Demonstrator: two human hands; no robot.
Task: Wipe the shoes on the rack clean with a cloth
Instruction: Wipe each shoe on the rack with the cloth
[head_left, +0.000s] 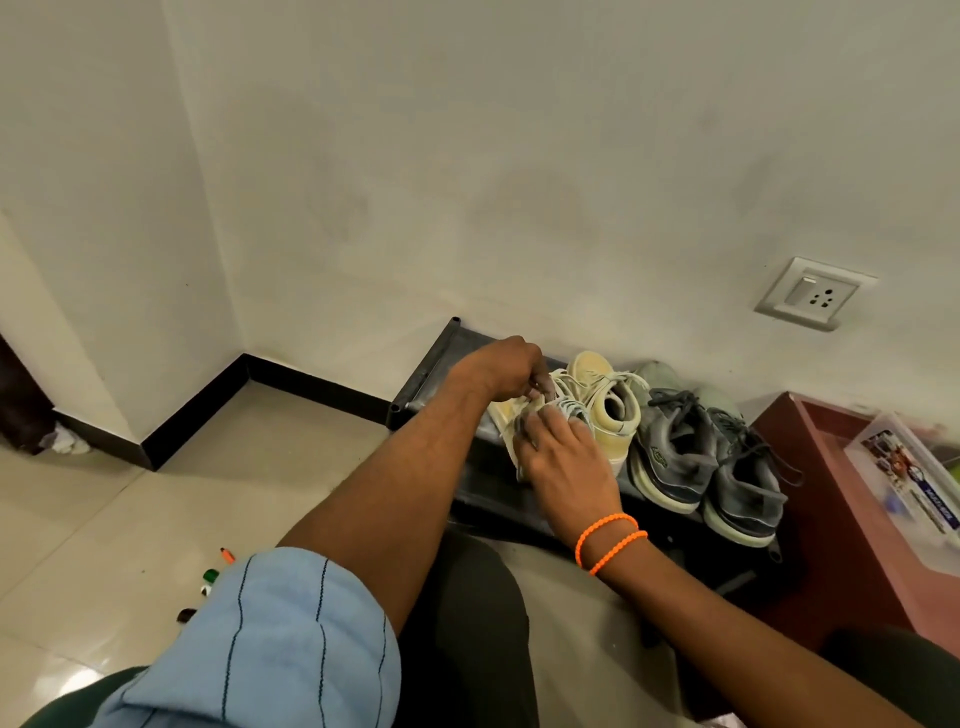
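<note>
rolled light blue striped sleeve (291, 639) fills the near corner, its bare forearm reaching toward the low black metal shoe rack (431, 364) against the white wall. on the rack's top shelf, the left hand (501, 369) curls its fingers onto the laces of a cream high-top sneaker (506, 415) at the rack's left end, seemingly pinching them. the right hand (563, 457), wearing two orange bead bracelets (610, 543) at the wrist, presses a pale, crumpled cloth (566, 410) against that same sneaker, fingers bent over it. its twin cream high-top (605, 395) stands just right of it, upright, laces loose. right of that sit two grey lace-up trainers (711, 457) with off-white soles, dusty-looking; a small logo on one tongue is too blurred to read. beyond the rack's right end stands a maroon box (841, 519) holding a clear plastic case (914, 483) with a printed label, unreadable. above the rack, a white wall socket (815, 293). left of the rack, marker pens (213, 577) lie on the beige tile floor (130, 519).
</note>
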